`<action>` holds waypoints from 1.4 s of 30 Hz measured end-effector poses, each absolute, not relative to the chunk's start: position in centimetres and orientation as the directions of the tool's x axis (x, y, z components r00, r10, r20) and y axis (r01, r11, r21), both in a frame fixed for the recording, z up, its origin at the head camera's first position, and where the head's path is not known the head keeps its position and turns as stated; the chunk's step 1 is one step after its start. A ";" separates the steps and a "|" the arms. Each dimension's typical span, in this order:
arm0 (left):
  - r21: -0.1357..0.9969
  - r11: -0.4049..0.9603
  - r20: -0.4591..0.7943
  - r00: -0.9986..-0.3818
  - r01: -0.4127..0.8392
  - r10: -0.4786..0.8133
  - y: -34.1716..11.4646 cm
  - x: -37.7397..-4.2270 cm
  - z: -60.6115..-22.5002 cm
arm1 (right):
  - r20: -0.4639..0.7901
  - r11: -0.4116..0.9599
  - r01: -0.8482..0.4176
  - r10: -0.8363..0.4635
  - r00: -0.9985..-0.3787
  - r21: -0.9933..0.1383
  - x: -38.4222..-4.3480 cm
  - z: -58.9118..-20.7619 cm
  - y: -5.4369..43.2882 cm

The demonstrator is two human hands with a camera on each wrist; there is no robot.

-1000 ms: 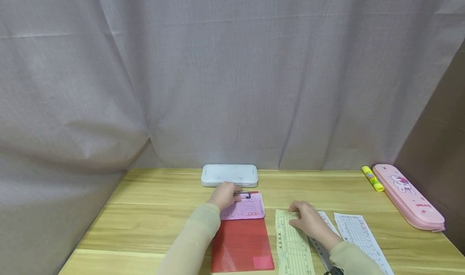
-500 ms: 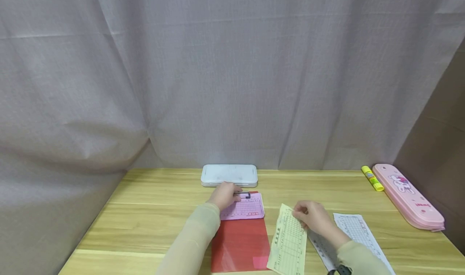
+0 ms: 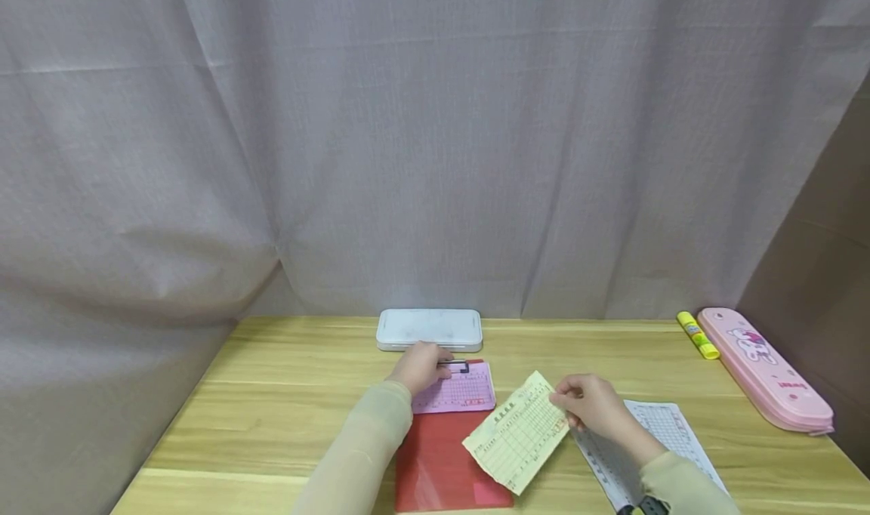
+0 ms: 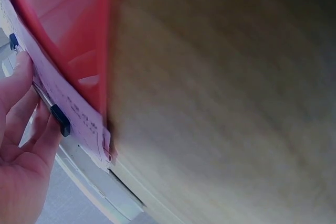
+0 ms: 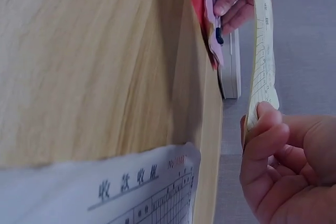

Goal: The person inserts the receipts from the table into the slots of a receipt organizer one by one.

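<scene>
A red clipboard [image 3: 435,462] lies on the table, with a pink printed form [image 3: 469,396] under its wire clip [image 3: 462,362]. My left hand [image 3: 418,367] pinches that clip; in the left wrist view the thumb lies against it beside a black end [image 4: 60,120], fingers behind. With thumb and forefinger, my right hand [image 3: 598,411] holds a yellow printed form [image 3: 519,436] by its right edge. That sheet is raised and slants over the clipboard's right side in the head view. Below the right hand is one white form [image 3: 608,466], partly covered by the forearm.
A second white form [image 3: 669,424] lies further right. Behind the clipboard sits a white flat case [image 3: 430,328]. A yellow glue stick [image 3: 697,335] and a pink pencil case [image 3: 764,371] lie at the right. Grey curtain [image 3: 435,145] hangs along the table's back edge.
My right hand has lifted the yellow form off the table, and the sheet has swung left to overlap the clipboard. The left hand has stayed at the clip.
</scene>
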State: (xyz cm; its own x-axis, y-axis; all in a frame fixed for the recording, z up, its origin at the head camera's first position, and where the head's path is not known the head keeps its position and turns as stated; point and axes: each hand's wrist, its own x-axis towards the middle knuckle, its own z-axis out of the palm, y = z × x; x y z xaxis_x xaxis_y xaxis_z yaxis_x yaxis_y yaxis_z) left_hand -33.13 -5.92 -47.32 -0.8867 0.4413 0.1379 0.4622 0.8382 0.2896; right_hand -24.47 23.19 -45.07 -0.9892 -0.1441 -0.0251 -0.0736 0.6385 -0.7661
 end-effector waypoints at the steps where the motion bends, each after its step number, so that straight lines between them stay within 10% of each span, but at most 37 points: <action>1: 0.288 0.838 0.141 -0.886 0.464 0.443 -5.9 -33.1 -47.3 | -0.026 0.633 -0.073 -0.147 -0.989 -0.771 -24.5 -45.1 23.2; 42: 0.285 0.845 0.132 -0.892 0.452 0.433 -5.9 -33.2 -47.4 | -0.226 0.254 0.218 -0.002 -0.974 -0.942 -25.0 -47.2 16.8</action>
State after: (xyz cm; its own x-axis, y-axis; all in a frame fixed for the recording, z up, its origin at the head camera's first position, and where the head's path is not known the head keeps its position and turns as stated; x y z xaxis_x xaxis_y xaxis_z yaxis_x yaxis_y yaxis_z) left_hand -33.23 -5.95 -47.38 -0.8917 0.4329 0.1319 0.4524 0.8450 0.2851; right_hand -25.01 16.75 -47.18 -0.9742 -0.0019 -0.2257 0.2178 0.2542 -0.9423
